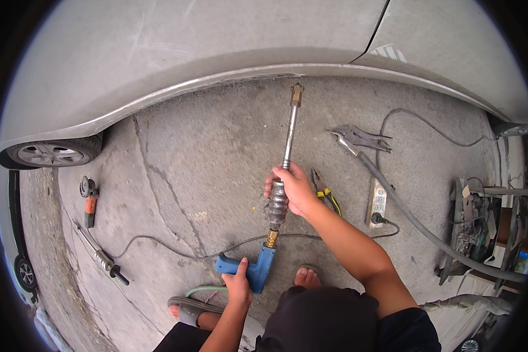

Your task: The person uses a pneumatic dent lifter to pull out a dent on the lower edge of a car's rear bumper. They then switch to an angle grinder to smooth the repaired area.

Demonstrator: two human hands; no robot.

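Rough gray floor [182, 135] lies all around us, and a big silver car [188, 35] stands in front. Our foot [307, 277] might snag the thin dark cord [182, 253]. We hold a long metal tool [290, 135] with its far end near the car: our left hand [239, 286] is curled around its blue handle [261, 267], our right hand [299, 190] wrapped around the ridged weight [278, 208]. If the weight slides fast, it could pinch us. If we swing too far, the tip [297, 94] could scratch the car.

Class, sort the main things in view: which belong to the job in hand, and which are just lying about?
Belongs:
blue-handled slide hammer, held
silver car, probably, since the hammer points toward it

Lying about, apparently:
orange grinder
black-handled slide hammer
yellow-handled pliers
locking pliers
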